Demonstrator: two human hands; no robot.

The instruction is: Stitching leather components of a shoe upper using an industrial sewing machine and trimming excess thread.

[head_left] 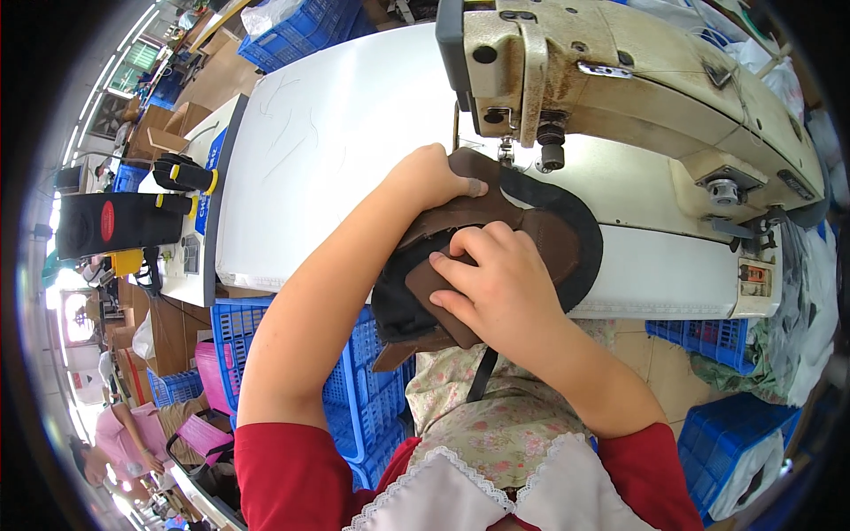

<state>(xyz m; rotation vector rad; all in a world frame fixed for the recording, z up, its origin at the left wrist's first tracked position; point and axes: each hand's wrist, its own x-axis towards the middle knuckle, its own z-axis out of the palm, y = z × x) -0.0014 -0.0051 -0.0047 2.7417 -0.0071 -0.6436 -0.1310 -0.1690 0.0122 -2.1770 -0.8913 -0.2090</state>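
A brown leather-like bag [553,243] with a wide black border lies at the near edge of the white sewing table, partly hanging over it. Its far edge is close to the presser foot [506,155] of a cream sewing machine [620,88]; whether it lies under the foot I cannot tell. My left hand [436,180] grips the bag's far left edge, thumb on top, some fingers hidden. Curled over the black opening and a brown inner panel, my right hand [500,279] grips the nearer part. A black strap [481,376] dangles toward my lap.
Loose threads lie on the white tabletop [328,115]. Blue crates [376,380] stand below its near left side, another blue crate [704,341] below the right. A second machine [124,221] stands left. A person in pink [137,434] sits at the lower left.
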